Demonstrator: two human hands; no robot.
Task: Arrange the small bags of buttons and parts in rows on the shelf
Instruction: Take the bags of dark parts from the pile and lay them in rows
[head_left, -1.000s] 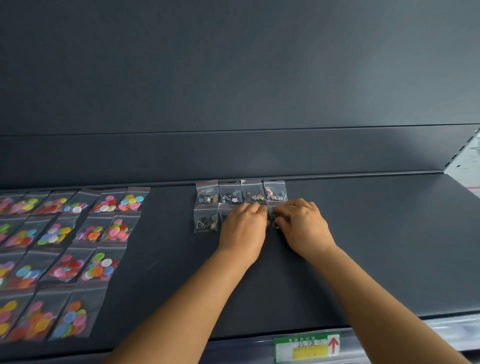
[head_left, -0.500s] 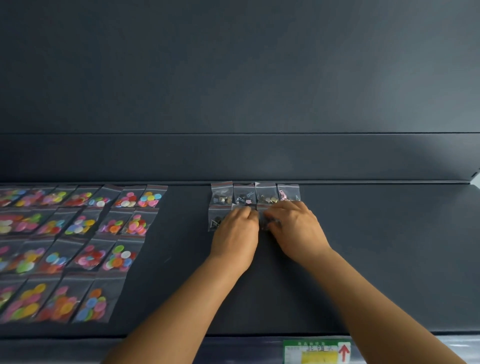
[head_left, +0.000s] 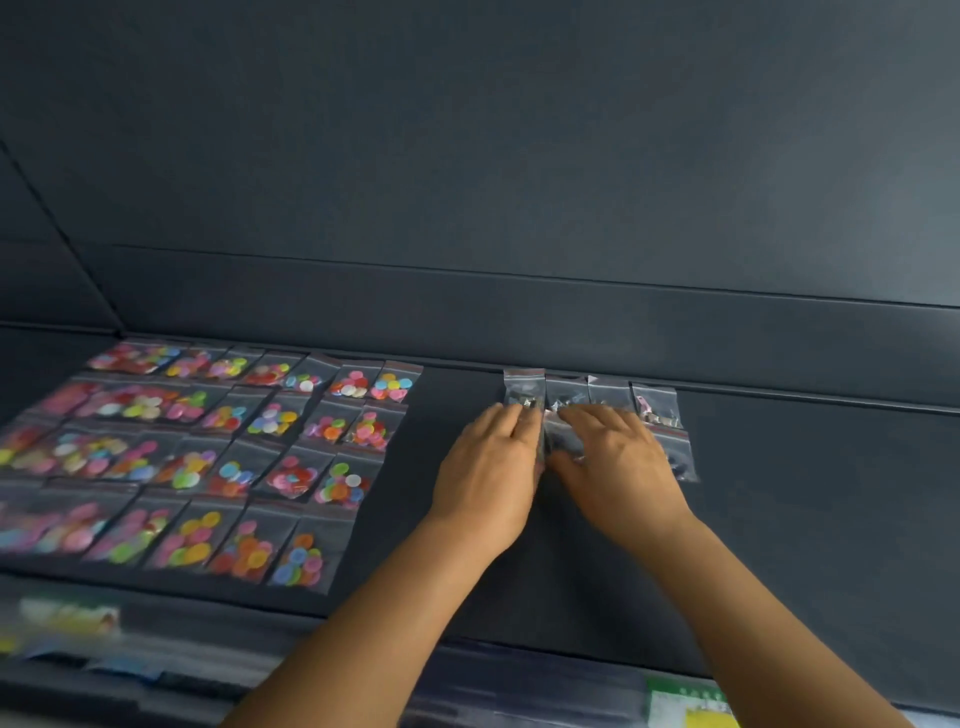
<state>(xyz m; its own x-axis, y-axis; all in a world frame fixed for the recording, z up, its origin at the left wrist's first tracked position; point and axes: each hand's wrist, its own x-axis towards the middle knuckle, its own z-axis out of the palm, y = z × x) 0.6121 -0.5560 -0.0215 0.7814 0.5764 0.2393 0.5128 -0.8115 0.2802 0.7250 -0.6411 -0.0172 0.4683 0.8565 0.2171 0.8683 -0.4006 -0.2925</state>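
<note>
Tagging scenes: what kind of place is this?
Probably a shop display. A dark shelf carries button bags in rows and parts bags at the back; a price label sits on its front edge.

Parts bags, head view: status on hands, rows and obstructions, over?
Left hand and right hand pressing on second-row parts bags. Back row laid. Button bags left, apart. Shelf unobstructed.

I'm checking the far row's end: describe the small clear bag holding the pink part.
The small clear zip bag with the pink part lies flat on the dark shelf, rightmost in the far row by the back wall. Glossy plastic, closed strip on top; pink and metallic bits inside. Its lower edge meets another bag; neither hand touches it.
</note>
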